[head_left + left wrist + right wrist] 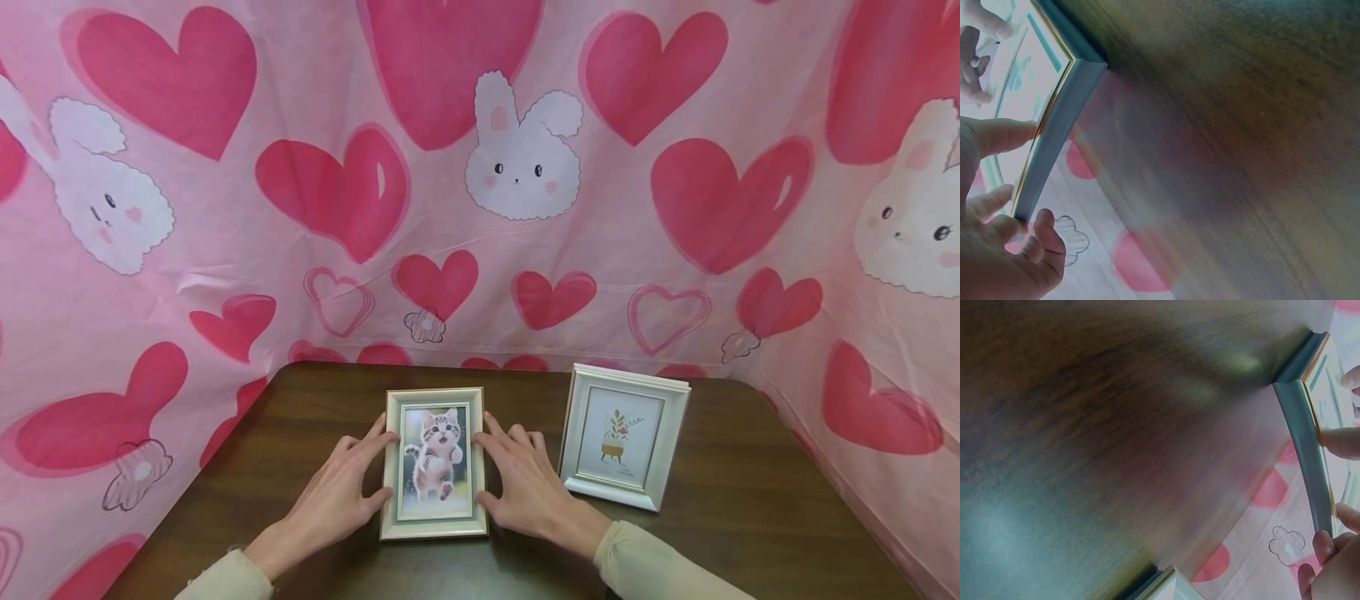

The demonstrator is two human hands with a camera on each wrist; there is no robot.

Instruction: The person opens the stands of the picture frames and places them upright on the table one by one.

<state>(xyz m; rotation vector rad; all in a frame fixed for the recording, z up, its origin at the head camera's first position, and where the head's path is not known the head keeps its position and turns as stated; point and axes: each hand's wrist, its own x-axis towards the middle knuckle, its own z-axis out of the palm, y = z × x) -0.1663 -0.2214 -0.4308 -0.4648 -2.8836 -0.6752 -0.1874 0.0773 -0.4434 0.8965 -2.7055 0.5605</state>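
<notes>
A picture frame [436, 529] with a pale, gold-lined border surrounds a picture of a striped kitten. It is between my two hands, its long sides upright in the head view. My left hand [333, 492] grips the left side, thumb low and fingers higher up. On the opposite side my right hand [528, 483] holds the border the same way. The left wrist view shows the frame's grey side [1063, 112] with the thumb on its front edge. In the right wrist view the lower corner of the frame [1294, 400] is close to the tabletop; contact is unclear.
To the right, a second white picture frame [577, 433] with a potted-plant print stands tilted back on the dark wooden table [750, 517]. Pink cloth [450, 225] printed with hearts and rabbits encloses the table at the back and both sides.
</notes>
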